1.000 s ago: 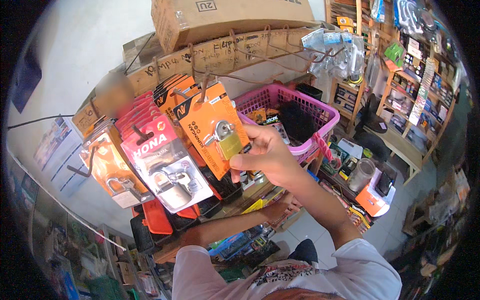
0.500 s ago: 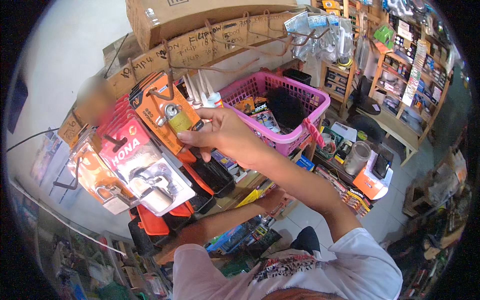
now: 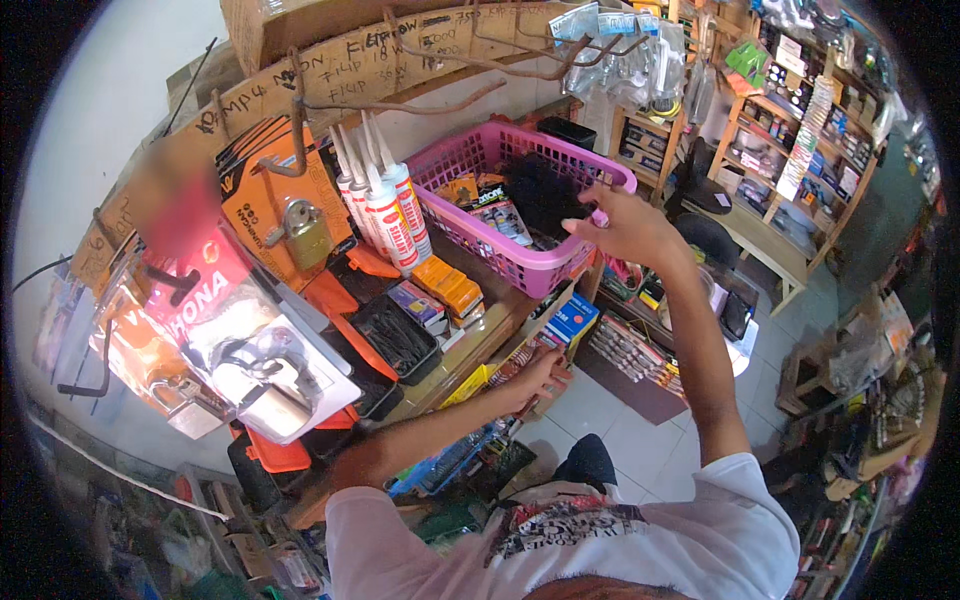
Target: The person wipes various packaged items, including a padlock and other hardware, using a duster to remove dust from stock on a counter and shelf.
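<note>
My right hand (image 3: pixel 632 230) is over the right end of a pink plastic basket (image 3: pixel 470 232), thumb and fingers apart, with nothing visible between them. Inside the basket lie a black fuzzy bundle (image 3: pixel 545 195) and several carded packets (image 3: pixel 497 214). My left hand (image 3: pixel 540 378) is low by the front edge of the wooden counter (image 3: pixel 462 372), its fingers curled around something dark and thin that I cannot make out. At the left, a brass padlock (image 3: pixel 307 235) on an orange card hangs from a hook, beside a silver padlock (image 3: pixel 280 400) in a clear pack.
White sealant tubes (image 3: pixel 385 225) stand between the padlocks and the basket. Black trays with orange lids, one a tray of nails (image 3: pixel 395 338), line the counter near small orange boxes (image 3: pixel 447 285). Metal hooks (image 3: pixel 450 97) jut from the board above. Stocked shelves (image 3: pixel 780 150) stand at the right.
My right hand has left the brass padlock and moved right to the basket's end. The padlock hangs on its hook. The view has shifted, showing more of my left hand and the sealant tubes.
</note>
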A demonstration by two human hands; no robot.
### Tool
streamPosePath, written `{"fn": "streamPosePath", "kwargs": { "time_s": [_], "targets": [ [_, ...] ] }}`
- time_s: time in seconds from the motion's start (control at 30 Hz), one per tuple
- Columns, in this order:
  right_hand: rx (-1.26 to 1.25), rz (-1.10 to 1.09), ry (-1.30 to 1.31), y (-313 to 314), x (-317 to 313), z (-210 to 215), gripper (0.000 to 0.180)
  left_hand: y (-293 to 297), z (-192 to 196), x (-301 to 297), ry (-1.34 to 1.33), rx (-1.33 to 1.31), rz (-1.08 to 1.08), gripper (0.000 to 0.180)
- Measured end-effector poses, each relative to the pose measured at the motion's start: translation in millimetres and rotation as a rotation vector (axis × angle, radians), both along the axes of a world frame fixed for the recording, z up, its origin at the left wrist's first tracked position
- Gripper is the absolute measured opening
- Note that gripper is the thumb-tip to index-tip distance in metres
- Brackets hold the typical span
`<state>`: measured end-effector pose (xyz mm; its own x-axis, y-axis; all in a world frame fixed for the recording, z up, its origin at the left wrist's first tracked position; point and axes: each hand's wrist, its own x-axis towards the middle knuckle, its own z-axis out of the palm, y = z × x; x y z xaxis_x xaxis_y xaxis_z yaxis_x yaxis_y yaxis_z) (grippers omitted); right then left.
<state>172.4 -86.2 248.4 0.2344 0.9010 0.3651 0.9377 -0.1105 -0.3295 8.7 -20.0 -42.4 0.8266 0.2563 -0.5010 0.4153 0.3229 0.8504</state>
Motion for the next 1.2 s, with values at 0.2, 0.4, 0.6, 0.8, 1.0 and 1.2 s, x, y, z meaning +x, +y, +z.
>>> {"fn": "streamPosePath", "kwargs": {
  "time_s": [0.2, 0.4, 0.6, 0.8, 1.0, 1.2],
  "targets": [
    [-0.169, -0.019, 0.137, 21.4, 47.1, -34.8, 0.047, 0.2, 1.5, -6.4, -0.022, 0.014, 0.007, 0.069],
    [-0.026, 0.119, 0.335, 29.5, 69.5, 13.1, 0.044, -7.0, 16.6, -8.7, -0.043, 0.039, -0.006, 0.063],
    [-0.171, 0.237, 0.544, 34.2, 43.8, 25.1, 0.043, -4.0, 18.2, -7.7, -0.044, 0.043, 0.008, 0.058],
    [-0.287, 0.615, 0.261, 66.2, 29.6, -24.6, 0.043, 0.6, 17.0, 0.0, -0.071, 0.095, 0.037, 0.057],
    [-0.596, 0.297, 0.191, 142.0, 57.1, 21.5, 0.046, 2.9, 14.6, 2.2, -0.055, 0.134, 0.006, 0.055],
    [-0.712, -0.030, 0.277, 261.5, 118.2, -46.7, 0.043, 8.2, 0.9, 3.4, -0.146, 0.165, 0.107, 0.035]
  ]
}}
